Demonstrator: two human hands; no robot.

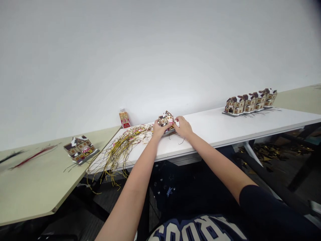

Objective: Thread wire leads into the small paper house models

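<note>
House (pixel 166 120) | left hand (pixel 159 129), right hand (pixel 183 127) flanking it | arms outstretched

A white rectangular table (pixel 213 129) bears a tangle of thin yellow wires (pixel 124 144). Behind the tangle stands a gold-and-red bottle (pixel 124 118); well right, a row of cream model houses (pixel 250 102). Left, a pale green table (pixel 32 187) holds a red-awninged model house (pixel 80 149), red strands (pixel 35 156) and black strands (pixel 11 156).

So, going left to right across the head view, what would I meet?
Red strands, left-table model house, capped bottle, front model house between the left hand and right hand, row of model houses.
</note>
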